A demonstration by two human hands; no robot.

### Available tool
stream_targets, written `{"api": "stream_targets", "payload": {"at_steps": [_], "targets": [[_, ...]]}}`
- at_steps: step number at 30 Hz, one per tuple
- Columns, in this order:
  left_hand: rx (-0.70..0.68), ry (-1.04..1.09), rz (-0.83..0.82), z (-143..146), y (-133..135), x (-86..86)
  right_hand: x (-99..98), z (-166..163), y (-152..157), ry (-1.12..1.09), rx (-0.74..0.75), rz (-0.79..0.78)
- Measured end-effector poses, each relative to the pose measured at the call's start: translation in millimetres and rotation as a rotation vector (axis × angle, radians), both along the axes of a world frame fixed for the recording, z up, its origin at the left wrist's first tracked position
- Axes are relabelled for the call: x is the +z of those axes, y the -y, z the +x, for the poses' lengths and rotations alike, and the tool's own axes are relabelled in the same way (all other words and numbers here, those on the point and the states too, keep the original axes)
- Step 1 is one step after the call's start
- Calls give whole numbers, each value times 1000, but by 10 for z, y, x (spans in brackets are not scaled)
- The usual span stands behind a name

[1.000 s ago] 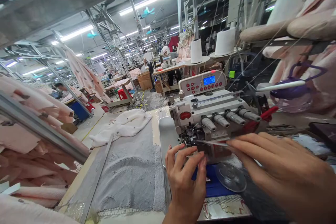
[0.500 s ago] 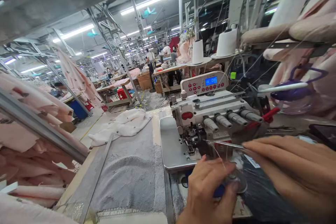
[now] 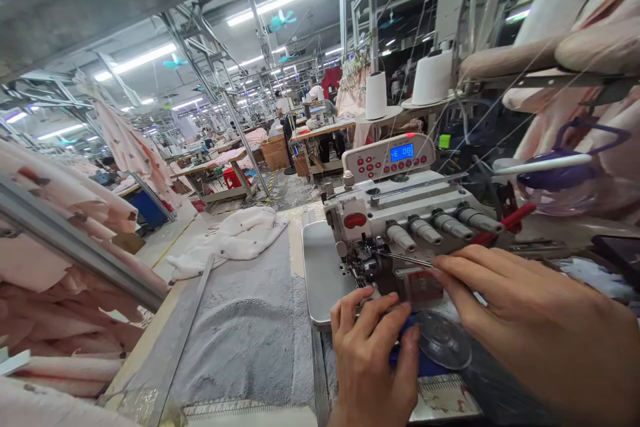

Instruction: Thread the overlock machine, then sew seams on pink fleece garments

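Head view: the overlock machine (image 3: 400, 227) is being threaded at its needle area with tweezers (image 3: 405, 259), which are pinched between the fingers of the right hand (image 3: 505, 307); the tips are held in at the needle and looper zone (image 3: 367, 260). The left hand (image 3: 373, 347) is set just below that zone, its fingers curled and half closed near the machine's front; whether a thread end is pinched between them cannot be told. Thin threads can be made out running down from the cones (image 3: 375, 95) behind the machine to its top. By the look of it, the upper thread paths are already laid, and the fine work at the needle is judged to be in hand, not finished; no cloth is seen under the presser foot.

Room is tight around the tweezer tips: they are hemmed in by the machine's front cover and the four tension knobs (image 3: 435, 227) just above. The steel plate (image 3: 320, 280) to the left of the needle lies bare, and beyond its edge a grey cloth (image 3: 250, 320) is spread over the table. A clear disc (image 3: 443, 340) rests just beside the left hand. To the right, a purple bottle (image 3: 565, 180) and hanging pink garments (image 3: 600, 47) stand well apart from the work.
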State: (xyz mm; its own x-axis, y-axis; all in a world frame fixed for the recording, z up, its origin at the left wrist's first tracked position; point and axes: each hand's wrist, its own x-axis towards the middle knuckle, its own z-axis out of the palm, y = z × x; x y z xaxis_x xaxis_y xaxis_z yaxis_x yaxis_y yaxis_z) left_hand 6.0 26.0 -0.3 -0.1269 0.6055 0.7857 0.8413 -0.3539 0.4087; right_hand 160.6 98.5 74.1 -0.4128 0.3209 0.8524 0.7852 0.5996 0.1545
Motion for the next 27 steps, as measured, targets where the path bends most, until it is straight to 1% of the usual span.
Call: {"api": "stream_targets", "payload": {"at_steps": [4,9,12,17,22,27], "targets": [[-4,-10,14,-9,-8,-21,-11,-33,46,0,-80,15],[-6,-9,21,-14,-11,-42,1,-62,68,52,-118,-75],[-11,-9,32,-21,-14,-60,48,-87,73,66,-152,-52],[-15,-15,36,-37,-13,-80,88,-120,70,90,-130,-23],[-1,-29,45,-36,-9,-90,40,-86,48,73,-100,-68],[15,-40,52,-35,-13,-99,89,-109,69,83,-66,-24]]}}
